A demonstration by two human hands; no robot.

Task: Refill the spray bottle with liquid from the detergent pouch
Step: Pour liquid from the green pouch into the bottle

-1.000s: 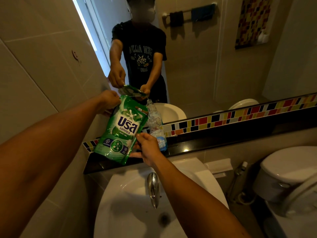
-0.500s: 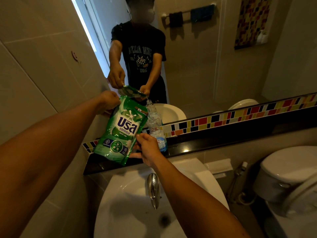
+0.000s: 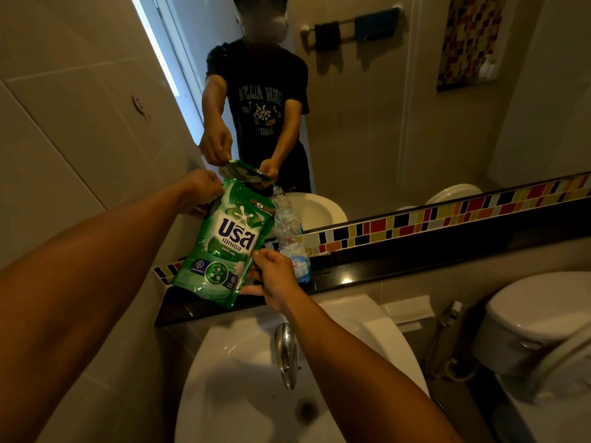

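Note:
A green detergent pouch [image 3: 225, 241] hangs tilted above the black ledge, its top right corner leaning toward the open neck of a clear plastic bottle [image 3: 289, 236] that stands upright on the ledge against the mirror. My left hand [image 3: 201, 190] grips the pouch's top left corner. My right hand [image 3: 271, 276] pinches the pouch's lower right edge, just in front of the bottle's base. The bottle has no cap or spray head on it and holds a little bluish liquid low down.
A black ledge [image 3: 399, 263] with a coloured tile strip runs under the mirror [image 3: 383, 107]. Below are a white sink [image 3: 243, 394] with a chrome tap [image 3: 286, 356]. A toilet [image 3: 537, 327] and a hose sprayer [image 3: 447, 314] stand on the right. A tiled wall is at the left.

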